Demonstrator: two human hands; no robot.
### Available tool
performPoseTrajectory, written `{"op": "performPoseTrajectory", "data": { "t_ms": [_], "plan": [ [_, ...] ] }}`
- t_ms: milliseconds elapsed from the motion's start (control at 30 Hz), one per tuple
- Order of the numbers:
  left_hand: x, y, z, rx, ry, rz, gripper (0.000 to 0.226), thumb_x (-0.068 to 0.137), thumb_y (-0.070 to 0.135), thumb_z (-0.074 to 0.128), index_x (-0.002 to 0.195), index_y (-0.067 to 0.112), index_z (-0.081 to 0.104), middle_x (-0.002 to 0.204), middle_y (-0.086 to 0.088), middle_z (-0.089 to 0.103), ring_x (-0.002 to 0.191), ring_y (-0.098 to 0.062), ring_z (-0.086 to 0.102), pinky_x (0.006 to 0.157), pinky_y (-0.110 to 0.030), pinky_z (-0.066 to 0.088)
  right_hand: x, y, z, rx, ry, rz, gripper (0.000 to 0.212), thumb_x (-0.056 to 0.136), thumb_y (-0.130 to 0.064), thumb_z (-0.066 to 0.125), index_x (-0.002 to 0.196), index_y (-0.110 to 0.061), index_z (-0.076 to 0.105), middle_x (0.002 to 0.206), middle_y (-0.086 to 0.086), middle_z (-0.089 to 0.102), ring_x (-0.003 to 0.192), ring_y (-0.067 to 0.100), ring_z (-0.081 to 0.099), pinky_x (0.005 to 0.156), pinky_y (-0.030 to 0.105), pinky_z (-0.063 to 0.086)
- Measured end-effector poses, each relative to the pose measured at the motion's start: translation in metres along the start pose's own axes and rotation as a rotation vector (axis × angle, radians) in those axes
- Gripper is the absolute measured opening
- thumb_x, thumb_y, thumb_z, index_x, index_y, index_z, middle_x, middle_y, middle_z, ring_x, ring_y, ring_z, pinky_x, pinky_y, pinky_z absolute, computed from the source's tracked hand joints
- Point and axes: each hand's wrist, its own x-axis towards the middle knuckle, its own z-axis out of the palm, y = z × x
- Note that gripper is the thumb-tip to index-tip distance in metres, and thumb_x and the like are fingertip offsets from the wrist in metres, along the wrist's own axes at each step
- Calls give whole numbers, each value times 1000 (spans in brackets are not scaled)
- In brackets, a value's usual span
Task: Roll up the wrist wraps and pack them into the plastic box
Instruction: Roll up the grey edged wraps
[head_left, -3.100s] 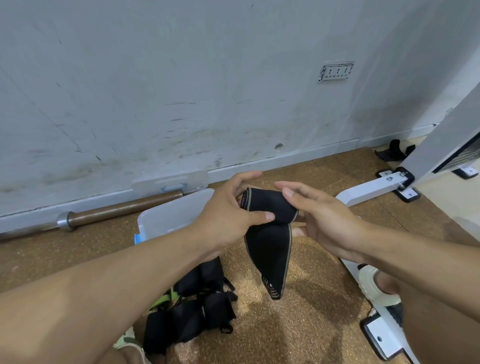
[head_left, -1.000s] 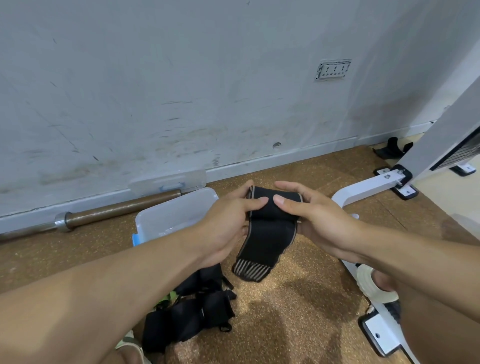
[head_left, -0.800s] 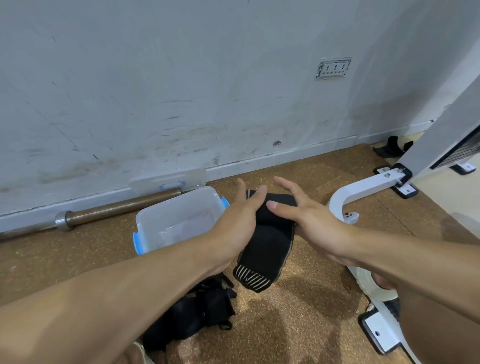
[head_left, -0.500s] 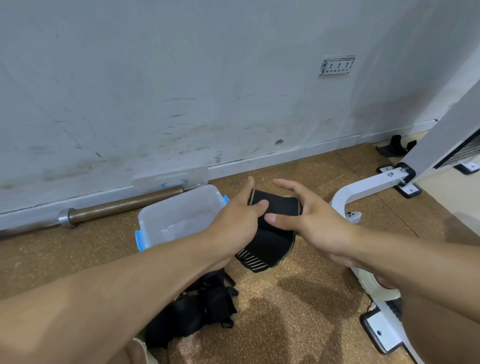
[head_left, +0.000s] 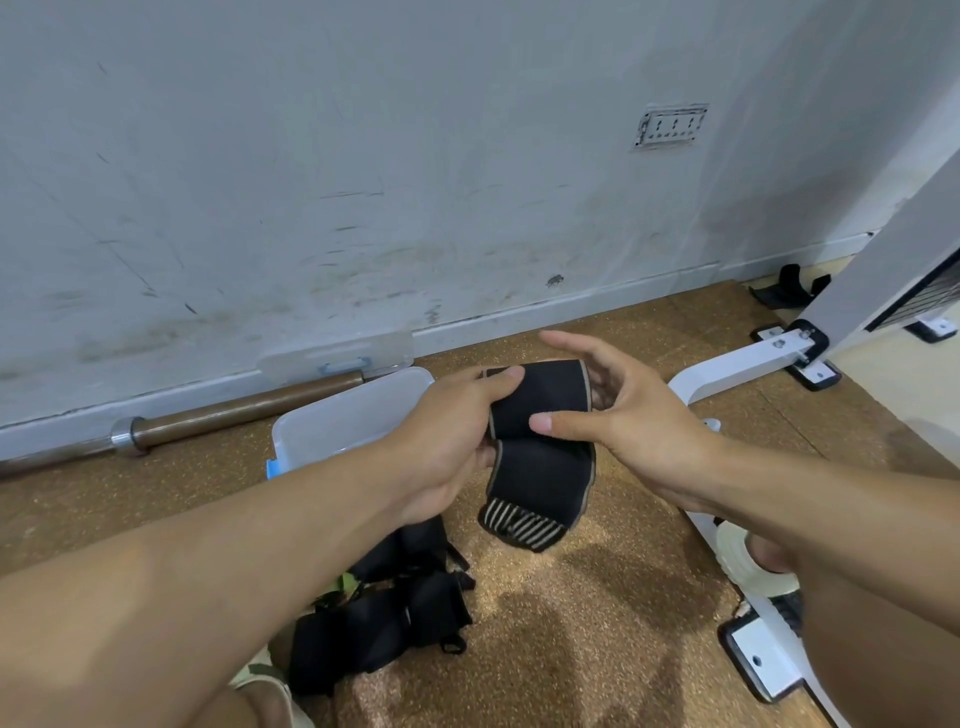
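A black wrist wrap (head_left: 540, 457) with tan edges and a striped end hangs in the air, its upper part partly rolled. My left hand (head_left: 447, 441) grips the roll's left side, thumb on top. My right hand (head_left: 623, 415) holds the right side with the thumb pressed on the front and the fingers spread behind. The clear plastic box (head_left: 343, 421) with blue clips sits open on the floor just left of my hands. A pile of other black wraps (head_left: 384, 613) lies on the floor below my left forearm.
The box lid (head_left: 337, 356) leans against the wall beside a barbell (head_left: 234, 415). A white bench frame (head_left: 748, 364) stands at the right, with a roll of white tape (head_left: 748, 566) near my right knee. The floor is brown cork.
The free striped tail has grown shorter as the wrap is wound up between my hands. My right fingers have spread open behind the roll. My hands stay beside the box.
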Motion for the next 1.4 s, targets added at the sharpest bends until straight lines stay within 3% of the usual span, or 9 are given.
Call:
{"op": "performPoseTrajectory", "data": {
  "t_ms": [167,400,500,667,867,967,1133,1267,1400],
  "plan": [
    [3,5,-3,-47,29,34,23,99,12,62,121,14,70,99,-4,78,92,-19,75,77,-32,61,1,-1,0,180,-19,148,57,79,-33,77,134,-23,61,123,1,74,113,18,72,89,37,60],
    [3,5,-8,20,-6,108,42,85,-8,72,118,18,75,111,-6,76,102,-22,73,81,-31,61,0,-2,0,205,-57,224,53,85,-44,68,134,-22,63,123,5,74,116,24,70,100,44,57],
    [1,4,-7,35,-17,112,46,82,-11,73,118,17,74,113,-5,75,105,-22,73,86,-35,62,2,-1,0,253,-24,223,55,83,-36,71,135,-20,62,125,8,73,119,26,68,101,44,57],
    [3,3,-9,8,-5,69,56,79,-4,80,129,17,65,123,-7,69,99,-18,75,81,-35,62,4,-2,-4,315,-20,190,62,77,-20,74,138,-21,58,121,6,74,109,25,73,86,37,62],
    [0,2,-5,-54,-118,-59,39,89,13,74,128,10,66,117,-10,75,106,-25,74,91,-41,61,4,-2,-9,307,-42,131,70,75,-10,76,140,-26,56,125,5,72,113,23,71,80,33,61],
    [-2,2,-4,-55,-155,-93,34,93,18,71,126,12,68,114,-11,76,105,-25,74,88,-38,62,5,-1,-11,352,-54,130,73,75,-4,75,142,-25,56,125,5,71,112,22,71,83,33,61],
    [2,-1,-4,-60,-120,-57,41,93,4,69,132,14,62,119,-9,75,107,-26,74,88,-41,62,6,-4,-11,328,-59,148,74,78,4,72,143,-27,55,130,3,70,118,23,69,81,35,60],
    [3,-2,-8,-38,-80,12,55,88,-13,66,132,19,60,124,-9,72,109,-26,72,86,-40,62,4,-7,-10,313,-52,198,64,78,-18,76,139,-27,58,127,1,71,112,19,71,81,33,59],
    [5,-2,-10,47,-14,82,62,84,-25,61,124,23,67,124,-7,67,113,-27,68,78,-32,62,2,-7,-7,275,-97,277,50,89,-36,68,134,-17,63,127,15,71,110,30,72,82,42,62]
  ]
}}
